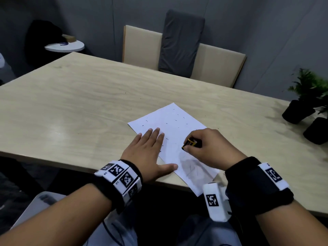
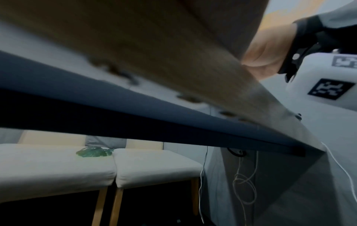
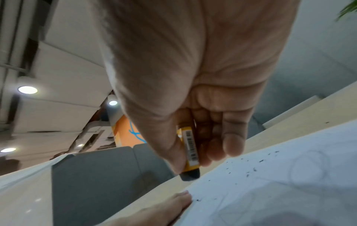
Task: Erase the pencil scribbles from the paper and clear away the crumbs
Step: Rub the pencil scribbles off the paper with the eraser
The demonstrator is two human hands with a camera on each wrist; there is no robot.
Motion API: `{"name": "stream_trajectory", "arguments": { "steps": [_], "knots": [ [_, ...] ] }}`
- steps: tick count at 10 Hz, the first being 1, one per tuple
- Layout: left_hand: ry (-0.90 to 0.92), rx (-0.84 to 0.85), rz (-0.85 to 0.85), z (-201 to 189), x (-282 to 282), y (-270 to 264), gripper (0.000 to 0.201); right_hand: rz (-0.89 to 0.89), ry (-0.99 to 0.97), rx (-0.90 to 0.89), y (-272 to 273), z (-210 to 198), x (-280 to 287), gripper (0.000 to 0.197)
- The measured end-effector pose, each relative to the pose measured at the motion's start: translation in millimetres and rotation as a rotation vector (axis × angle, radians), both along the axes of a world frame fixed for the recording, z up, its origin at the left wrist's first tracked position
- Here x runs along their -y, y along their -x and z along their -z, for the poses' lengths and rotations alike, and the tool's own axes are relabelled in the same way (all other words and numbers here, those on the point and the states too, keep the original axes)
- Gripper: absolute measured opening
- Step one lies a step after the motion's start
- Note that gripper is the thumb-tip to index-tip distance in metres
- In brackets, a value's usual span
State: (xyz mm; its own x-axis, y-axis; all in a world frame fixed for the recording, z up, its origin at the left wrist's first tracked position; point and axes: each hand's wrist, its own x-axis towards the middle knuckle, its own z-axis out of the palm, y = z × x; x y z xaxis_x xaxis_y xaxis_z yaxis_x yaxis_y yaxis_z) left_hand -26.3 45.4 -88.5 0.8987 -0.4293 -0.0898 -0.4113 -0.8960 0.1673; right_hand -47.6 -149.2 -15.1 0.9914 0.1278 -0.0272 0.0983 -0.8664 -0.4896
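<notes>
A white sheet of paper [image 1: 174, 132] lies slanted near the table's front edge, with faint pencil scribbles [image 1: 190, 166] at its near end and dark eraser crumbs [image 1: 174, 119] scattered over it. My left hand [image 1: 150, 150] lies flat with straight fingers on the paper's left edge. My right hand [image 1: 207, 146] pinches a black eraser in a yellow sleeve [image 1: 189, 143], its dark tip just above the paper. In the right wrist view the eraser [image 3: 190, 154] sits between thumb and fingers over the crumbs [image 3: 247, 172]. The left wrist view shows only the table's underside.
The wooden table [image 1: 79, 107] stretches wide to the left and back. Two black pots with green plants [image 1: 305, 103] stand at the right edge. A beige bench with a grey cushion [image 1: 179, 43] stands behind the table. A small white round table [image 1: 64, 47] is at back left.
</notes>
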Motion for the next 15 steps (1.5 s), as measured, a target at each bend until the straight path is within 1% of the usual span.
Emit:
{"name": "stream_trajectory", "arguments": {
  "steps": [1, 2, 3, 4, 5, 7, 9, 10, 12, 13, 14, 15],
  "knots": [
    [-0.019, -0.014, -0.037, 3.4, 3.7, 0.6, 0.112, -0.037, 0.079, -0.001, -15.5, 0.0, -13.2, 0.01],
    [-0.014, -0.01, -0.043, 4.9, 4.4, -1.8, 0.113, -0.039, 0.131, -0.002, -26.1, 4.3, -17.9, 0.014],
    [-0.015, -0.021, -0.026, 5.7, 3.9, -5.5, 0.113, -0.045, 0.166, -0.045, -35.1, 13.2, -19.8, 0.019],
    [-0.013, -0.033, -0.013, 6.6, 3.6, -6.5, 0.113, -0.016, 0.178, -0.073, -39.4, 15.1, -18.1, 0.022],
    [0.002, -0.031, -0.015, 6.8, 3.8, -6.4, 0.114, 0.01, 0.222, -0.049, -48.1, 12.2, -20.2, 0.02],
    [0.016, -0.032, -0.014, 6.9, 3.9, -6.2, 0.115, -0.068, 0.226, -0.06, -54.3, 14.5, -34.2, 0.022],
    [0.011, -0.03, -0.014, 6.5, 4.9, -7.2, 0.114, 0.0, 0.297, -0.047, -63.7, 5.1, -23.2, 0.019],
    [0.01, -0.03, -0.012, 7.0, 4.9, -7.2, 0.114, -0.042, 0.305, -0.047, -61.0, 8.0, -26.3, 0.019],
    [0.015, -0.028, -0.013, 6.8, 4.9, -7.2, 0.115, -0.021, 0.318, -0.023, -63.7, 6.3, -18.2, 0.017],
    [0.015, -0.023, -0.012, 7.1, 5.0, -7.2, 0.114, -0.111, 0.272, -0.034, -59.3, 11.5, -34.9, 0.024],
    [0.014, -0.021, -0.011, 6.9, 5.0, -7.4, 0.114, -0.137, 0.292, -0.031, -57.1, 13.9, -38.7, 0.024],
    [0.007, -0.028, -0.012, 5.9, 5.0, -6.9, 0.114, -0.077, 0.337, -0.023, -64.5, 6.2, -24.2, 0.016]
  ]
}}
